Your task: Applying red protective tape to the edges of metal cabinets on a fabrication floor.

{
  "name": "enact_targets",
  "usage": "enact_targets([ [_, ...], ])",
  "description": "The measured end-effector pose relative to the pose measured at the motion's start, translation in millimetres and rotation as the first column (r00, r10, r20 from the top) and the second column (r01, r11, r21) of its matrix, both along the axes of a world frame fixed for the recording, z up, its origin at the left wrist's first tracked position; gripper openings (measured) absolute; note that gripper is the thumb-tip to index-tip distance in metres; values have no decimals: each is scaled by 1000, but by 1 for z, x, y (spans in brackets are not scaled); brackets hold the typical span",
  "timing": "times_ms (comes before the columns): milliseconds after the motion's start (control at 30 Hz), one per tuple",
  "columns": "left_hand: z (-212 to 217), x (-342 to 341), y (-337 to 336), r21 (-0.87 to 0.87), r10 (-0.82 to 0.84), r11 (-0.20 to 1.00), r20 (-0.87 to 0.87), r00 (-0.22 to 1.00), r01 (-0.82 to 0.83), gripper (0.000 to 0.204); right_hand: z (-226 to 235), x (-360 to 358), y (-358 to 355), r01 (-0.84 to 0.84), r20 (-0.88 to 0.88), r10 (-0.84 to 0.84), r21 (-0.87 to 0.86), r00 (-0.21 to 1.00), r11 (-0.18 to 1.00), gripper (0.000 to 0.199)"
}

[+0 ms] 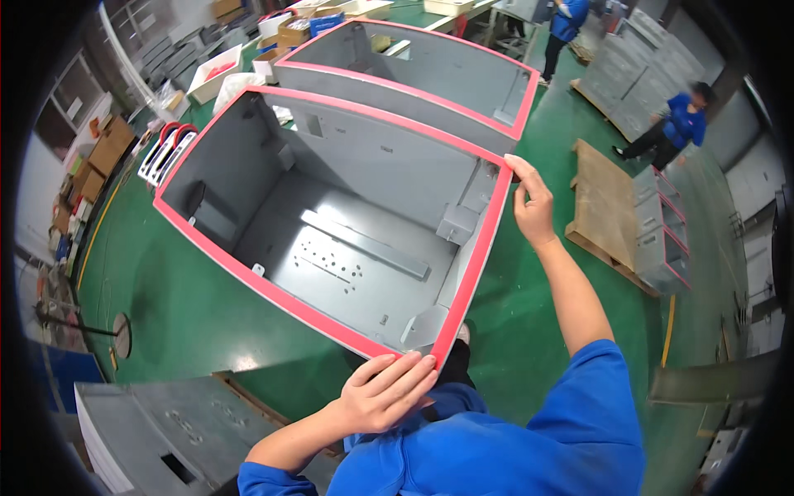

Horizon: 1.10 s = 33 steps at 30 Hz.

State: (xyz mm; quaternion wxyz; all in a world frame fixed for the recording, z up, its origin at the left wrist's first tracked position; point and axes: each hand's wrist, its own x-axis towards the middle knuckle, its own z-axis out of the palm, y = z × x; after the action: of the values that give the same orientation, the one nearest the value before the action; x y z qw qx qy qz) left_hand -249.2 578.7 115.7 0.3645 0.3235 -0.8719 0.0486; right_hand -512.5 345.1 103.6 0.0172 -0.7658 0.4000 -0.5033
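Note:
A large grey metal cabinet [364,165] lies with its open side up in front of me, pink-red strip [289,307] running all round its rim. Across the near corner, my left hand [389,393] lies with its fingers stretched out flat on the strip. My right hand [533,202] is at the far right corner, thumb and forefinger closed on the rim there; the other fingers are curled. Inside the cabinet show a pale metal bar [364,244], small brackets and a floor panel with punched holes.
A second pink-rimmed cabinet [430,70] stands just behind. Grey sheet-metal panels [190,422] lie at lower left. To the right are a wooden pallet [608,202], smaller pink-edged boxes [662,231] and a person in blue [682,120]. Another person [566,25] stands farther back.

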Motion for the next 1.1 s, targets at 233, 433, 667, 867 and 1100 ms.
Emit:
enact_targets([
  [233, 11, 21, -10, 55, -213, 976, 43, 976, 210, 44, 2, 5, 4, -149, 352, -8, 415, 936, 898, 38],
  [433, 11, 20, -16, 43, -255, 966, 26, 966, 254, 33, 32, -17, -9, -290, 251, 189, 470, 949, 834, 22],
  [667, 10, 18, -17, 90, -222, 971, 9, 975, 220, 32, 72, -25, -42, -392, -196, 573, 554, 796, 735, 21],
  [867, 7, 8, -7, 155, -78, 984, -60, 995, 86, 24, 80, -30, -61, -530, -247, 701, 503, 669, 683, 10],
  [1100, -6, -2, 29, 319, 190, 937, -122, 974, -143, 30, 79, -31, -90, -650, -136, 850, 587, 509, 483, 6],
])
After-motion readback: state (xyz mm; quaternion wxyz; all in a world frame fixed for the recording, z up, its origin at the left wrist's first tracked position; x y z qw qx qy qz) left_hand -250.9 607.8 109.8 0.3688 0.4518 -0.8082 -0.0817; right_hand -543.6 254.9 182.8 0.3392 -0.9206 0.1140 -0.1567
